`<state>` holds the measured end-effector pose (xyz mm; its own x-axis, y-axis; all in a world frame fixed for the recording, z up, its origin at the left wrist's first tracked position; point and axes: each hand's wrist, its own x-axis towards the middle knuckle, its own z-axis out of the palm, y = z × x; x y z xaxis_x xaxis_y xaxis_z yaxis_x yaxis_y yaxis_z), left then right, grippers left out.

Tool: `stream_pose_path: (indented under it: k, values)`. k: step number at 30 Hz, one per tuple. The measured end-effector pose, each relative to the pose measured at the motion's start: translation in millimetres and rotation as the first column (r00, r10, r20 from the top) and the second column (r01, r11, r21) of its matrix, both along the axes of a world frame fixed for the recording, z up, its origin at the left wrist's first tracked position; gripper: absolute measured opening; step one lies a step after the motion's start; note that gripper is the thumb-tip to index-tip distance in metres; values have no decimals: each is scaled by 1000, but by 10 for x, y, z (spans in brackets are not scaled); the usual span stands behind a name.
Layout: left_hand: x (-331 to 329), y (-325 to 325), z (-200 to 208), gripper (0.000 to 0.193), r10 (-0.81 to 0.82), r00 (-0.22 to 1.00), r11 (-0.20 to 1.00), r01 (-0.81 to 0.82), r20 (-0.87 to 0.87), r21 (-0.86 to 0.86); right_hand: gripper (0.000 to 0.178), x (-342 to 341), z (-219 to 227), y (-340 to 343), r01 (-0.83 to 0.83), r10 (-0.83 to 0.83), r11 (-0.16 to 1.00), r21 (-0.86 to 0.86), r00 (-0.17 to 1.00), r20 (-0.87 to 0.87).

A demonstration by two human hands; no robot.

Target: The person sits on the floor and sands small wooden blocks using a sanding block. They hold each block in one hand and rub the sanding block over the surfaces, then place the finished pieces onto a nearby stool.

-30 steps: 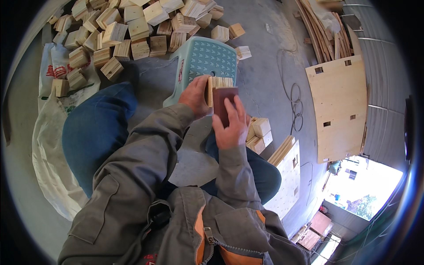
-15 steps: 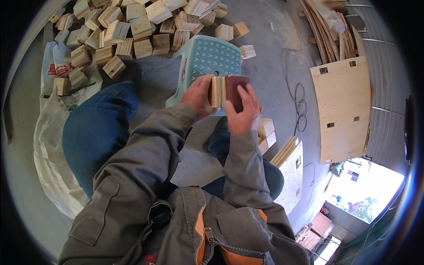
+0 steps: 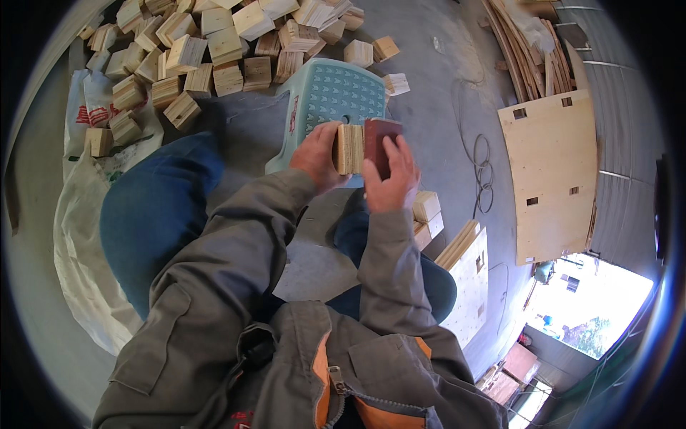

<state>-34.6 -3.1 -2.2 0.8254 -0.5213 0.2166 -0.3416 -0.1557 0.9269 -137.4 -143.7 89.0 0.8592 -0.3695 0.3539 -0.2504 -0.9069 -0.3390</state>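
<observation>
Our left hand (image 3: 318, 156) grips a layered wooden block (image 3: 350, 150); our right hand (image 3: 394, 180) holds a reddish-brown block (image 3: 376, 146) just beside it, both by the teal stool (image 3: 343, 93). Beyond, heaped wooden blocks (image 3: 225, 44) lie on the floor (image 3: 421, 93).

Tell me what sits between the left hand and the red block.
In the head view, the plywood block sits there, held in the left hand, on the side facing the red block.

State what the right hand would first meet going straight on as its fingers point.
The red-brown block the right hand touches; beyond that, probably the blue-green stool, though depth is unclear.
</observation>
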Motion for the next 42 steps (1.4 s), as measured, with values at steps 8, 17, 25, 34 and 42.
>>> stream_pose_path:
  k: [8, 17, 25, 34, 42]
  values:
    - [-2, -51, -19, 98, 7, 1000, 1000, -7, 20, 0, 66, -739, 108, 532, -69, 68, 996, 53, 998, 12]
    - [-9, -49, -33, 98, 9, 1000, 1000, -8, 16, -14, 60, -108, 168, 334, -72, 73, 997, 38, 997, -35]
    - [-18, -42, 57, 98, 8, 1000, 1000, -8, 13, -18, 56, 516, 88, -41, 31, -31, 999, 26, 999, 8]
    - [-23, -4, 21, 97, 17, 1000, 1000, -17, 13, 9, 61, -135, 93, 366, 64, -64, 997, 52, 998, -2]
    - [37, -64, -24, 99, -56, 998, 998, 57, -22, 39, 60, -193, 56, 376, 37, -38, 999, 32, 999, 23]
